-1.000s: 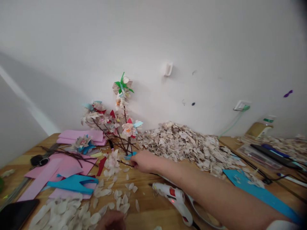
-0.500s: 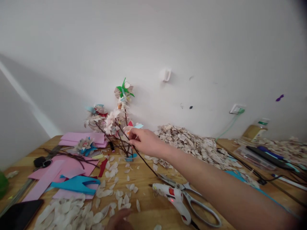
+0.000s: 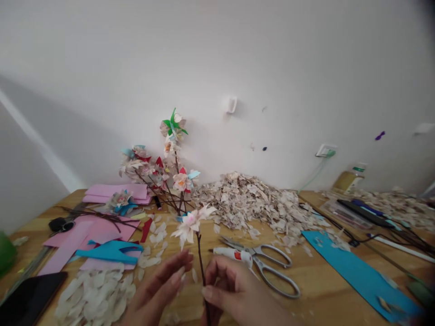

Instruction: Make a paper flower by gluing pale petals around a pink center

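Observation:
My right hand [image 3: 234, 287] is closed around a dark twig [image 3: 200, 260], low on its length. At the twig's upper end sits a white-petalled flower [image 3: 189, 225] with a pinkish centre. My left hand [image 3: 158, 290] is just left of the twig, fingers stretched out and slightly curved, apart from it and holding nothing I can see. Behind the flower, several twigs with pale blossoms [image 3: 182, 181] stand in a small holder, its blue edge partly hidden. Beyond my right hand lies a white glue gun [image 3: 231, 253], largely covered by the hand, with scissors [image 3: 277, 274] beside it.
A heap of dry petals [image 3: 251, 199] lies along the wall. Loose white petals [image 3: 95, 294] are piled at front left near a black phone [image 3: 32, 296]. Pink paper [image 3: 64, 251] and cut blue paper [image 3: 105, 253] lie left; a blue strip [image 3: 356, 276] lies right.
My right hand has drawn the flower twig away from the standing bunch and brought it close in front of me. My left hand has risen further into view beside it.

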Available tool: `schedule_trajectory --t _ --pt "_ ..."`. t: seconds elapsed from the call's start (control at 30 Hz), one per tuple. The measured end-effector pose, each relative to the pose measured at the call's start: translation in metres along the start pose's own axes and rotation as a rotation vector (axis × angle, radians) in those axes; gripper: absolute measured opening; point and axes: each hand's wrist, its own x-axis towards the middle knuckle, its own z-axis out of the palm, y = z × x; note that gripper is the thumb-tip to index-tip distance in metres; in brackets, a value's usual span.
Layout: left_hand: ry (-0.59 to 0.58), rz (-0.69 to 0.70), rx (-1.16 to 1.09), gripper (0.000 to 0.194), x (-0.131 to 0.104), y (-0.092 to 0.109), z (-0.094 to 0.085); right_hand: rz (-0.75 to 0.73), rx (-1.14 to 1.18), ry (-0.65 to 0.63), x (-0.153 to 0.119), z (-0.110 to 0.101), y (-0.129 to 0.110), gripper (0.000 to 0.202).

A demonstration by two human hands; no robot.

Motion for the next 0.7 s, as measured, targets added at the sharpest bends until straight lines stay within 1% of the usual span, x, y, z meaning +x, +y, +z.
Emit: schedule_trajectory --t 0.1,0.2,0.27,0.33,0.47,0.57,0.63,0.7 --pt "-0.095 -0.158 -0.268 0.034 0.004 -0.003 0.009 0.014 0.086 -0.012 -0.002 0.0 0.016 0.041" --pt "-0.097 -0.232 -0.421 0.023 0.008 -0.007 0.013 0.01 0.134 -0.023 -0.002 -0.002 0.025 0.041" --pt "-0.069 -0.24 -0.475 0.018 0.009 -0.008 0.016 0.016 0.141 -0.028 -0.003 -0.003 0.028 0.039" --pt "-0.058 -0.242 -0.496 0.017 0.009 -0.007 0.019 0.017 0.129 -0.024 -0.003 -0.004 0.031 0.036" --pt "-0.112 -0.238 -0.543 0.019 0.01 -0.007 0.023 0.025 0.081 0.003 -0.004 -0.006 0.035 0.033" --pt "-0.161 -0.213 -0.578 0.024 0.011 -0.01 0.024 0.068 0.102 -0.012 -0.002 -0.006 0.037 0.036" --pt "-0.168 -0.204 -0.583 0.025 0.01 -0.012 0.024 0.08 0.118 -0.013 -0.002 -0.006 0.038 0.04" --pt "-0.145 -0.201 -0.576 0.022 0.009 -0.013 0.025 0.082 0.109 0.003 -0.002 -0.006 0.038 0.041"
